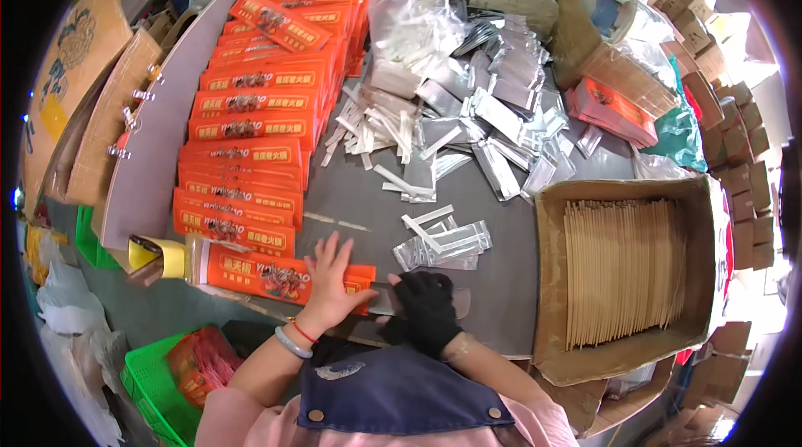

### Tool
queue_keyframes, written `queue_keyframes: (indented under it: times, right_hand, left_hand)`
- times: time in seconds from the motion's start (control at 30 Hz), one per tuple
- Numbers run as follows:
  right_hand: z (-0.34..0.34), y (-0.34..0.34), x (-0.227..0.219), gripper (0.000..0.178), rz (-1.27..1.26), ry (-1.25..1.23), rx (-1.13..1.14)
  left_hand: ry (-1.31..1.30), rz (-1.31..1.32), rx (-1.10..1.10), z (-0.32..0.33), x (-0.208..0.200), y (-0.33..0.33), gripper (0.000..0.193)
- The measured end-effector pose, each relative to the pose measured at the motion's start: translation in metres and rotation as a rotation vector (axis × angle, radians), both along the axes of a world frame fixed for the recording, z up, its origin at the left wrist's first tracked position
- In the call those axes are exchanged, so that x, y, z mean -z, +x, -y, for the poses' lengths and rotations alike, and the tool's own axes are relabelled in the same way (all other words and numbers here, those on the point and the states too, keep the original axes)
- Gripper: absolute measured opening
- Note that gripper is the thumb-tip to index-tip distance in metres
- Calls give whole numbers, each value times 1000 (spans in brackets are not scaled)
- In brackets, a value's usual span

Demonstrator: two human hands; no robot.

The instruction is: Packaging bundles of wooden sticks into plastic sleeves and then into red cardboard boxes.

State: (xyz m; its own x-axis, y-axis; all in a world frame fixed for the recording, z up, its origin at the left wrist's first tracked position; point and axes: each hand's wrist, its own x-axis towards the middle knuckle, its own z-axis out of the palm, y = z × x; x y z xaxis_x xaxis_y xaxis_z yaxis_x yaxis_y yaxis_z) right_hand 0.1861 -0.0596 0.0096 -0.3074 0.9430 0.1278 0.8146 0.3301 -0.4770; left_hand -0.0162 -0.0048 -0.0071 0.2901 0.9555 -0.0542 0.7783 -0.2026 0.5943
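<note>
My left hand [328, 281], bare with a bangle and a red cord at the wrist, lies with fingers spread on the right part of an orange printed paper sleeve [251, 273] at the near table edge. Just to its right, my right hand [423, 312] in a black fingerless glove has its fingers curled over a clear plastic strip [462, 303]. That strip shows on both sides of the glove, and its left end meets the sleeve's right end. The glove hides its middle. Beyond lies a small pile of clear packets [447, 246] with white paper-wrapped strips on top.
Overlapping orange sleeves [251, 125] cover the table's left side. Loose clear packets [501, 121] and a white plastic bag [413, 25] lie farther back. A cardboard box [549, 280] of wooden chopsticks [622, 276] stands right. A yellow holder [171, 259] sits at the left edge; a green basket [142, 380] is below.
</note>
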Motion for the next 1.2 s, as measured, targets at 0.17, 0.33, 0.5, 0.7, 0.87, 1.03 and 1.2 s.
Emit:
queue_keyframes:
  times: [0.17, 0.33, 0.5, 0.7, 0.87, 1.03, 1.2]
  right_hand:
    - [34, 129, -7, 40, 81, 136, 541]
    - [65, 199, -14, 29, 429, -212, 1158]
    - [76, 214, 12, 22, 559, -424, 1068]
    - [74, 203, 5, 15, 405, -176, 1242]
    - [77, 217, 28, 16, 613, -285, 1120]
    - [74, 213, 23, 18, 665, -352, 1066]
    - [70, 188, -5, 20, -53, -272, 1319]
  left_hand:
    - [242, 174, 286, -60, 4, 60, 45]
    - [398, -14, 421, -89, 11, 71, 10]
    - [243, 95, 303, -55, 19, 116, 21]
    - [255, 25, 281, -57, 6, 130, 22]
    - [-41, 209, 331, -56, -12, 115, 21]
    - [-253, 90, 527, -27, -25, 57, 22]
    - [125, 96, 342, 4, -31, 34, 40]
